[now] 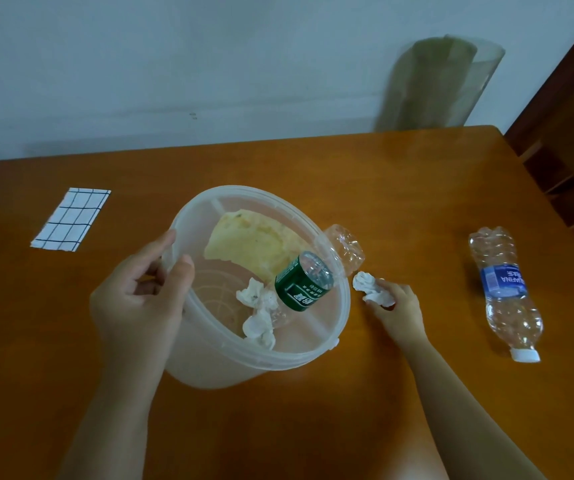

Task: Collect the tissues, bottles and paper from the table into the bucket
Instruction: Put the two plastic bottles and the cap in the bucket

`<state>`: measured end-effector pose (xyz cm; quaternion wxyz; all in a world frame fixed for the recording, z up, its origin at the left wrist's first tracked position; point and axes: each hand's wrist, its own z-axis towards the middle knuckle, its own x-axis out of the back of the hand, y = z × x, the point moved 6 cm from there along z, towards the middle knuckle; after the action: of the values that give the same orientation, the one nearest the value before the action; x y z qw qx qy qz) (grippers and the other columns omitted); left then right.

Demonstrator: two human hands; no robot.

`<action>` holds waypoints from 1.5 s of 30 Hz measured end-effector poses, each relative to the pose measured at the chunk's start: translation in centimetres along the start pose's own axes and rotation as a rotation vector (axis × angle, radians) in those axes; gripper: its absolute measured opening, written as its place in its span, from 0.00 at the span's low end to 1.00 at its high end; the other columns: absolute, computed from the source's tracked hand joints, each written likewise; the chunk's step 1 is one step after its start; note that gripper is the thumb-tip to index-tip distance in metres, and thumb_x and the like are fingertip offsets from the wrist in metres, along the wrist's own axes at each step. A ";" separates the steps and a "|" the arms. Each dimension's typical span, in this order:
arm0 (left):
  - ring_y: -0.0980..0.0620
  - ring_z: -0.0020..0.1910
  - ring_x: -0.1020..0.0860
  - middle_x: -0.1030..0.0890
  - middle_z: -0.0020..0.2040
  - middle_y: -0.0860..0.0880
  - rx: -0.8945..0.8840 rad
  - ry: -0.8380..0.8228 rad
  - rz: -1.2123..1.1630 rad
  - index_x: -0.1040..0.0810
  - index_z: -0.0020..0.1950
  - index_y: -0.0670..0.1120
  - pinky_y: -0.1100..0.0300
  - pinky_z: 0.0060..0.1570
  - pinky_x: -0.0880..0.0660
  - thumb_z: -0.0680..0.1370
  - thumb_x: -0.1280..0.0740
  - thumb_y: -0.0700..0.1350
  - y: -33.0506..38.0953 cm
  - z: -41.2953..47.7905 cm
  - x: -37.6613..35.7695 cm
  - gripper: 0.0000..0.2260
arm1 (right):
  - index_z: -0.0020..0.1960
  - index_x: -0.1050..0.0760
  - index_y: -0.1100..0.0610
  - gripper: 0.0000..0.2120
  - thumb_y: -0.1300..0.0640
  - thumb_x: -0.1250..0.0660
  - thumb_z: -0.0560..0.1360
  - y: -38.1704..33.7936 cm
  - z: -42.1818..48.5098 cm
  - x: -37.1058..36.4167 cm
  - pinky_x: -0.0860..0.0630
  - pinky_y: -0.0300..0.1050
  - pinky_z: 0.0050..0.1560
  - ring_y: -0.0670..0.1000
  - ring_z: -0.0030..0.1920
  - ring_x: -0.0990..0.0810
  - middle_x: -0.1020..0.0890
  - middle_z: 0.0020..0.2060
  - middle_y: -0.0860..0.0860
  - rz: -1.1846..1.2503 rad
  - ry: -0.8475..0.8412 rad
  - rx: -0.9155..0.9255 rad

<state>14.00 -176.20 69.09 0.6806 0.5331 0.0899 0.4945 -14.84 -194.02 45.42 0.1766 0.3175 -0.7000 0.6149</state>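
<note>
- Head view is showing the left hand [140, 299] gripping the near-left rim of the translucent bucket [226, 368], with its fingers curling round the edge.
- To the right of the bucket, the right hand [399, 306] is pinching a crumpled tissue [370, 287] in curled fingers, low over the table [382, 188].
- Between the hands, inside the bucket, two white tissues [257, 313] and a yellowish paper [254, 244] are lying. A green-labelled bottle [301, 285] is leaning there, its base poking over the rim.
- Well right of the right hand, a blue-labelled bottle [503, 289] is lying on the table.
- Beyond the left hand, a checked cloth [70, 220] is lying flat.
</note>
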 end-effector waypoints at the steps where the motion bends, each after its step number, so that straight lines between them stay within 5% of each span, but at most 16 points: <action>1: 0.55 0.28 0.26 0.22 0.36 0.58 0.002 0.005 0.000 0.25 0.58 0.57 0.71 0.24 0.29 0.71 0.34 0.49 -0.1 -0.1 0.2 0.15 | 0.61 0.27 0.54 0.20 0.57 0.29 0.69 0.1 -0.2 -0.1 0.35 0.45 0.57 0.55 0.60 0.31 0.27 0.59 0.54 -0.003 0.002 -0.005; 12: 0.58 0.27 0.26 0.23 0.36 0.53 0.031 -0.010 -0.009 0.24 0.58 0.56 0.70 0.24 0.29 0.72 0.32 0.44 -0.2 -2.0 3.3 0.15 | 0.55 0.26 0.56 0.12 0.60 0.32 0.72 1.8 -6.8 -0.1 0.35 0.30 0.38 0.44 0.43 0.29 0.29 0.49 0.48 0.042 0.043 -0.059; 16: 0.57 0.26 0.26 0.24 0.31 0.50 0.015 -0.026 -0.020 0.25 0.58 0.55 0.68 0.23 0.28 0.73 0.32 0.41 0.4 -3.2 4.0 0.16 | 0.53 0.26 0.55 0.10 0.60 0.33 0.72 2.5 -9.9 0.7 0.34 0.32 0.37 0.45 0.45 0.28 0.27 0.49 0.50 0.096 0.075 -0.107; 22: 0.51 0.27 0.26 0.24 0.32 0.51 0.070 -0.074 -0.054 0.25 0.52 0.67 0.61 0.25 0.26 0.70 0.32 0.50 1.1 -5.2 4.5 0.14 | 0.52 0.25 0.55 0.10 0.60 0.32 0.72 1.8 -13.9 3.3 0.33 0.33 0.36 0.43 0.43 0.28 0.24 0.47 0.51 0.162 0.177 -0.088; 29: 0.57 0.28 0.27 0.24 0.32 0.50 0.056 -0.128 -0.093 0.25 0.56 0.55 0.71 0.23 0.32 0.71 0.31 0.40 2.5 -7.4 3.7 0.16 | 0.48 0.25 0.51 0.08 0.60 0.31 0.71 -1.5 -17.6 7.9 0.31 0.34 0.38 0.45 0.44 0.25 0.22 0.45 0.50 0.228 0.312 0.013; 34: 0.55 0.29 0.27 0.23 0.32 0.48 0.083 -0.195 -0.133 0.24 0.55 0.58 0.69 0.25 0.30 0.71 0.31 0.42 2.6 -8.9 2.9 0.16 | 0.45 0.25 0.49 0.08 0.61 0.30 0.70 -4.3 -20.1 11.4 0.29 0.28 0.34 0.44 0.40 0.23 0.21 0.41 0.48 0.234 0.414 0.119; 45: 0.50 0.27 0.28 0.24 0.32 0.46 0.081 -0.241 -0.181 0.26 0.52 0.66 0.66 0.24 0.30 0.71 0.31 0.47 3.4 -10.1 1.7 0.15 | 0.46 0.25 0.43 0.13 0.62 0.31 0.71 -9.9 -22.6 12.1 0.27 0.34 0.42 0.44 0.44 0.24 0.21 0.44 0.47 0.198 0.116 0.306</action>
<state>6.31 -168.63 68.33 0.7063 0.6052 0.0753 0.3594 -20.37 -175.18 64.67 0.1052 0.2340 -0.6148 0.7457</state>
